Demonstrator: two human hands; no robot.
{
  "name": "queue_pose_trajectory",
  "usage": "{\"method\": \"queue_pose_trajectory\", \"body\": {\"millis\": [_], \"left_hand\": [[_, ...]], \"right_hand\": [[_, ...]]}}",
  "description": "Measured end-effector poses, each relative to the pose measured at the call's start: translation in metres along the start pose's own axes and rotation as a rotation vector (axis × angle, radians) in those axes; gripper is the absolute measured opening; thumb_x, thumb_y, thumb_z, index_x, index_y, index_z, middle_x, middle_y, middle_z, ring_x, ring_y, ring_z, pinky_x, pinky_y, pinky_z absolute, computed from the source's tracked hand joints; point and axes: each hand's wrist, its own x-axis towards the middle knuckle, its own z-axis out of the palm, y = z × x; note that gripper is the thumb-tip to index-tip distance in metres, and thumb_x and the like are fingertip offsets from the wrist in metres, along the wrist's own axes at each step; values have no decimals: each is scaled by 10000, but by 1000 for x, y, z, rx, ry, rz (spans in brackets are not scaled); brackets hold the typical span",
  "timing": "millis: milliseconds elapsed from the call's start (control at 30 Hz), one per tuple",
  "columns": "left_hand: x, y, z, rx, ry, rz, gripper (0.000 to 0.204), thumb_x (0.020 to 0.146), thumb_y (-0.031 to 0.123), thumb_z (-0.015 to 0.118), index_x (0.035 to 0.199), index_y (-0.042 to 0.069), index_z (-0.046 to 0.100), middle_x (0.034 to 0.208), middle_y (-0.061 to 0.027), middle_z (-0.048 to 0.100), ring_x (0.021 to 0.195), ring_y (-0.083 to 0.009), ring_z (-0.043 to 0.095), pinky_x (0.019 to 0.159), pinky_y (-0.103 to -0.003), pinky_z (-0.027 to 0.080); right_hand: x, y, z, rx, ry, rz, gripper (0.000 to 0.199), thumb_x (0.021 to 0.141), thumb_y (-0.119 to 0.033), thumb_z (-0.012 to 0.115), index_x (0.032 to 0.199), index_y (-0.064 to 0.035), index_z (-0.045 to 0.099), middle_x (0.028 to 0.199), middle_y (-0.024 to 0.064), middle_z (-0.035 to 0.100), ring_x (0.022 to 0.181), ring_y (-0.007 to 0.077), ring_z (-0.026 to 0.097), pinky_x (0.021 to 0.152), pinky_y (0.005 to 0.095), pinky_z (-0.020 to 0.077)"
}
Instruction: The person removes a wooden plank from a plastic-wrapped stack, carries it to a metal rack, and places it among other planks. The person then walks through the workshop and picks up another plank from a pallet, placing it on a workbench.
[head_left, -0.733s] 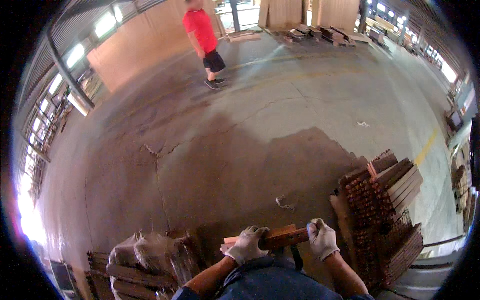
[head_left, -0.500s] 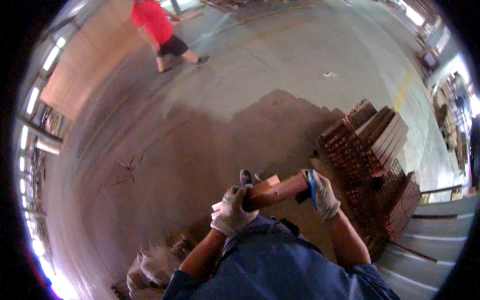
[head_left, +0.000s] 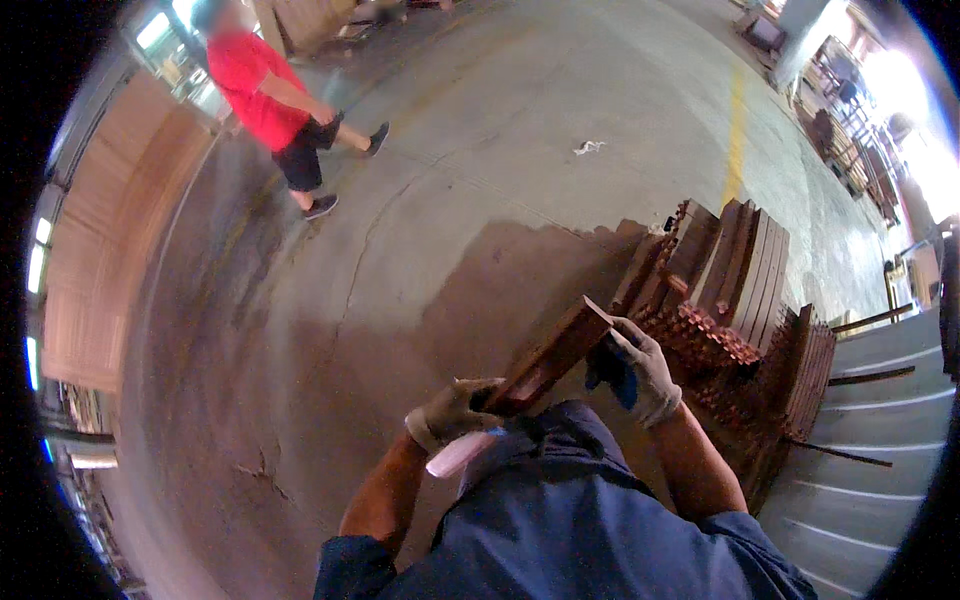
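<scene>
A reddish-brown wooden board [head_left: 556, 352] slants in front of my body, its far end raised to the right. My left hand [head_left: 456, 408], in a pale work glove, is closed round its near end. A pale pinkish strip [head_left: 462, 454] sticks out below that hand; its kind is unclear. My right hand [head_left: 645, 374], in a pale glove with a blue palm, has its bent fingers against the board's far end. Part of this grip is hidden behind the glove. Just beyond, stacked brown wooden boards [head_left: 757, 270] rise on the right.
Grey corrugated sheeting [head_left: 850, 500] lies at the lower right, with dark bars [head_left: 850, 452] projecting over it. A person in a red top [head_left: 262, 95] walks on the concrete floor [head_left: 480, 190] at the far left. Large wooden panels [head_left: 95, 260] stand along the left side.
The board has tilted more steeply, its far end swinging away from me. My right hand has shifted its hold there. The view has turned, and the person in red has taken a step.
</scene>
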Motion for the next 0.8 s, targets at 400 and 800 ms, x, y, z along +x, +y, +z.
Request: {"method": "queue_pose_trajectory", "body": {"millis": [400,800], "left_hand": [[212,84,-127,-396,-263,-448,593,940,500,657,1254,-3,632,1102,-100,716,976,-204,669,894,-352,530],[431,166,-200,-629,-325,-599,780,904,602,637,1373,-12,529,1142,-189,697,993,-318,702,864,-432,574]], "right_hand": [[201,-70,-45,4,216,-78,195,989,-156,647,1073,19,669,808,61,682,651,147,646,599,307,542],[357,-212,-95,-33,353,-51,224,966,-137,670,1129,17,679,822,59,677,674,148,653,576,310,549]]}}
